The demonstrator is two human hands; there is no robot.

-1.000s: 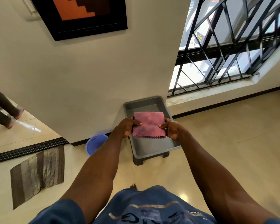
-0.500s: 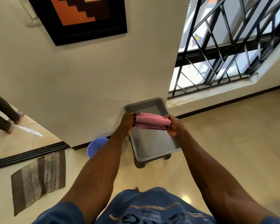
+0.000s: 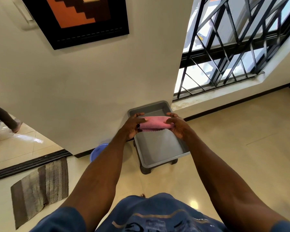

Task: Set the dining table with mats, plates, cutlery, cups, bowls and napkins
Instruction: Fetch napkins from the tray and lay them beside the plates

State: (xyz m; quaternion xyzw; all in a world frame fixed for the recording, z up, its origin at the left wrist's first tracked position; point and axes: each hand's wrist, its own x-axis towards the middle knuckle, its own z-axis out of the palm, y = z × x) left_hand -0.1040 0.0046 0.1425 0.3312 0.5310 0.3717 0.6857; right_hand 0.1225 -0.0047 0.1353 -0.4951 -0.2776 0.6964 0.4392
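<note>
pink napkin (image 3: 155, 123) pinched at both ends by left hand (image 3: 132, 126) and right hand (image 3: 178, 127); the person should align edges before pressing the fold.

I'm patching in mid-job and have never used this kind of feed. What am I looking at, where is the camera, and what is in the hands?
There is no machine here: a person works with two bare hands. The single view comes from a wide-angle camera on the person's head, looking forward and down, so the arms reach into the picture from the bottom. The left hand and the right hand each pinch one end of a folded pink napkin, holding it in the air above a grey tray. The tray stands on a low dark stand on the floor, against the wall. Nothing shows in the visible part of the tray. A blue basin sits left of it, and a striped mat lies further left. No dining table is in view.
</note>
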